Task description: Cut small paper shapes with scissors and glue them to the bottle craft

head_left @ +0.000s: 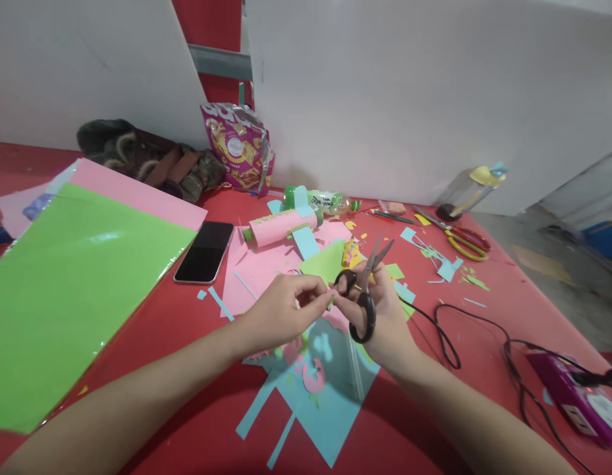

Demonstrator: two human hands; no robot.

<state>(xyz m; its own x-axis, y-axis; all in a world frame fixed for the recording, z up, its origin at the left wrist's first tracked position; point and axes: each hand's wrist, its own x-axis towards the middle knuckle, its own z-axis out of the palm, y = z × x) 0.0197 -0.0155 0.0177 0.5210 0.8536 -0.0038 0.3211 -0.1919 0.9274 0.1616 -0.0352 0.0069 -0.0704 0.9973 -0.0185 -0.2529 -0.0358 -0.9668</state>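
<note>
My two hands meet above the middle of the red table point(197, 396). My right hand point(385, 316) has its fingers through the black handles of a pair of scissors point(366, 290), blades pointing up and away. My left hand point(280, 310) is closed in a pinch on a small green paper piece point(330, 302), which the right fingertips also touch. Under the hands lie a light blue sheet point(330, 402) with pink cut-outs and green scraps.
A large green sheet point(63, 290) over pink paper lies left. A black phone point(205, 251), a pink paper roll point(280, 226), a green bottle point(320, 200), a snack bag point(239, 145), red-and-yellow scissors point(459, 239), a black cable point(484, 336) and a purple device point(578, 396) surround the hands.
</note>
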